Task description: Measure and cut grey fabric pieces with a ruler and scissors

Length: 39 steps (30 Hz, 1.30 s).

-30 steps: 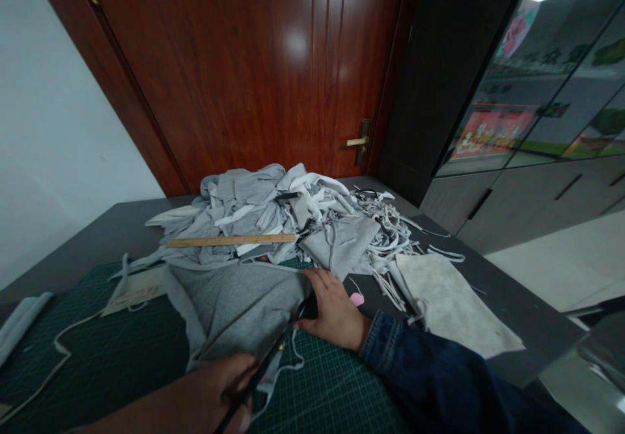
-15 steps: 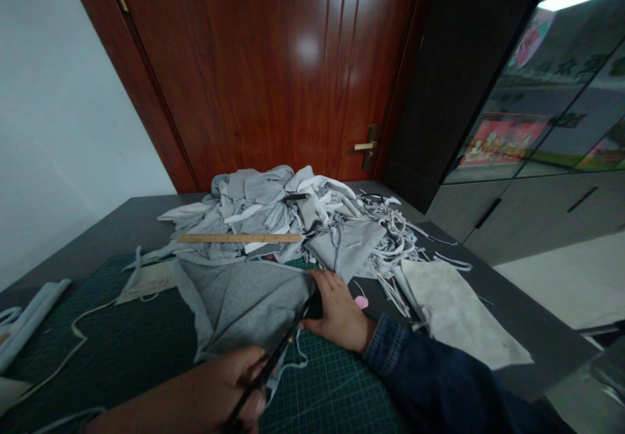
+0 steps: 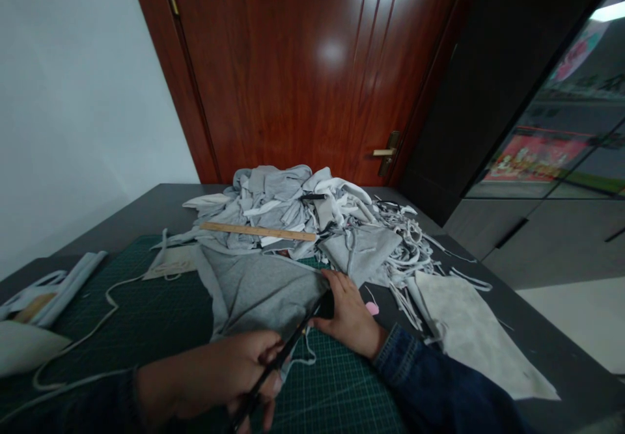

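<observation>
Grey knit fabric (image 3: 263, 291) lies spread on a green cutting mat (image 3: 342, 382) in front of me. My left hand (image 3: 244, 369) is closed around a pair of dark scissors (image 3: 278, 359), which slants up and right to the fabric's right edge. The blade ends are dark and hard to make out there. At that same right corner, the fingers and thumb of my right hand (image 3: 349, 313) pinch the cloth, close by the scissors' tip. A thin pale cord (image 3: 307, 359) hangs below the fabric between my hands.
Behind the fabric rises a heap of grey and white cloth scraps (image 3: 273, 193), with a wooden ruler (image 3: 258, 231) on its front. Cream cloth (image 3: 478, 330) lies at right near a pink piece (image 3: 372, 308). White rolled material (image 3: 73, 287) and a cord (image 3: 110, 297) are at left.
The view has swung left, so everything sits further right. The ruler now appears slightly tilted. Both hands keep nearly the same place at the fabric, with the scissors still in my left hand.
</observation>
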Tool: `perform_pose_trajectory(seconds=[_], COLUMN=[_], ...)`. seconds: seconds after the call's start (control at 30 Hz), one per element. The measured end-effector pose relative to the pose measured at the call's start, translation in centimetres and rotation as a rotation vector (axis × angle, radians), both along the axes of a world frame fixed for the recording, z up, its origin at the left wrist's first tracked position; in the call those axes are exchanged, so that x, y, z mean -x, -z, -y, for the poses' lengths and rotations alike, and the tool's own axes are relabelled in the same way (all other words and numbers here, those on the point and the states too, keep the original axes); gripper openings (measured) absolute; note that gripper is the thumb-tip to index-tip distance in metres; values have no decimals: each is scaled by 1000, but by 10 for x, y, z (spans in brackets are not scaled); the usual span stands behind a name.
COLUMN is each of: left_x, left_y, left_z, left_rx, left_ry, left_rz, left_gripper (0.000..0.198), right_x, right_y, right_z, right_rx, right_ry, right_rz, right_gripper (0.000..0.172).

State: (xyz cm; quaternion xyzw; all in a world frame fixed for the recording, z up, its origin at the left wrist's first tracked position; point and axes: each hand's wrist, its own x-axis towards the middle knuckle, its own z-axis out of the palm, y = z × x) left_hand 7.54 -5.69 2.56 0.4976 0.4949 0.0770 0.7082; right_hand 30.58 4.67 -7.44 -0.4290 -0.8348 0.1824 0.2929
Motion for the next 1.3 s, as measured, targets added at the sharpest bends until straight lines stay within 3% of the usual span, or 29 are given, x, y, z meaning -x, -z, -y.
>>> perform_pose_trajectory(seconds=[0.23, 0.47, 0.97, 1.3], left_x=[1, 0, -2, 5], left_y=[17, 6, 13, 2], left_z=[-6, -3, -9, -1], left_rx=[26, 80, 57, 36], left_ry=[-44, -79, -79, -80], left_rz=[98, 130, 142, 80], left_gripper=[41, 39, 40, 39], right_x=[-1, -1, -1, -1], right_y=[0, 5, 9, 8], right_z=[2, 2, 0, 1], right_rx=[-24, -25, -62, -63], right_ry=[-8, 10, 16, 25], right_rz=[-20, -16, -50, -39], right_gripper=[92, 94, 94, 97])
